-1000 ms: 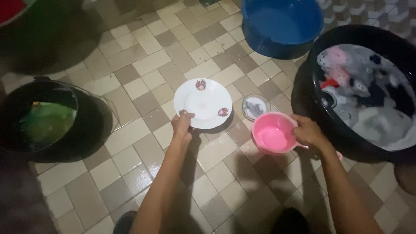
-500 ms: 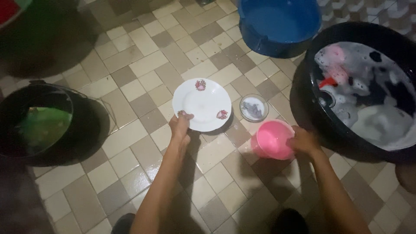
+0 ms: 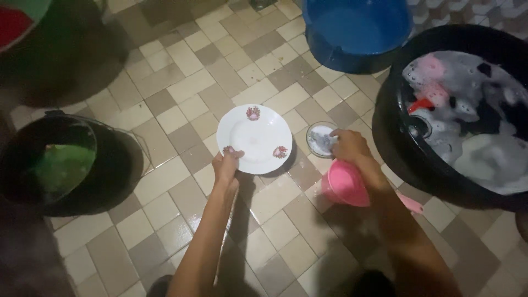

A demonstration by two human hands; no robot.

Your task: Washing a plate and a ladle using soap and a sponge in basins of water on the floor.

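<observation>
Left hand (image 3: pixel 227 163) pinches near rim of white floral plate (image 3: pixel 254 137), held face-up just above tiled floor (image 3: pixel 181 82) | right hand (image 3: pixel 347 145) curled on small glass dish (image 3: pixel 320 137) (grip unclear) | pink scoop (image 3: pixel 347 184) set down, handle pointing lower right | plate apparently unscrubbed; washing, rinsing remain | round, no long axis.

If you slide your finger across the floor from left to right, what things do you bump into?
Black bucket → left hand → white plate → small glass dish → right hand → black tub of soapy things.
</observation>
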